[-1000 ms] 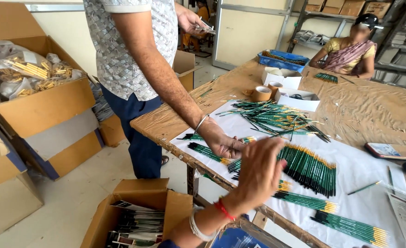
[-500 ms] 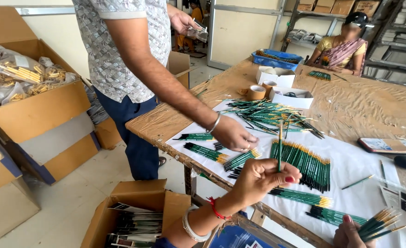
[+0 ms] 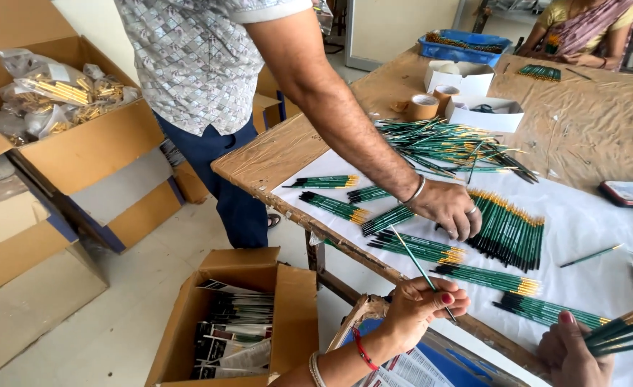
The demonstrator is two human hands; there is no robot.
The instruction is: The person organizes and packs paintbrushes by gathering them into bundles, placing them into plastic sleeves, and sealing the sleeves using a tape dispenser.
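My left hand (image 3: 420,307), with a red bangle at the wrist, pinches a single thin green paintbrush (image 3: 413,258) that slants up to the left over the table's near edge. My right hand (image 3: 566,351), at the bottom right, grips a small bunch of green brushes (image 3: 621,331) with their golden ferrules pointing right. Small bundles of green brushes (image 3: 417,247) lie in rows on a white sheet (image 3: 596,222). A standing person's hand (image 3: 449,208) rests on those bundles just beyond my left hand.
A loose pile of brushes (image 3: 453,147), a tape roll (image 3: 424,107) and white boxes (image 3: 485,113) sit farther back on the table. An open carton (image 3: 245,322) stands on the floor at my left. Large cartons (image 3: 80,143) hold bagged golden parts. Another person (image 3: 582,29) sits at the far end.
My left hand has lowered and tilted the single brush from upright to slanting. My right hand with its bunch shows more. The standing person's hand stays on the bundles.
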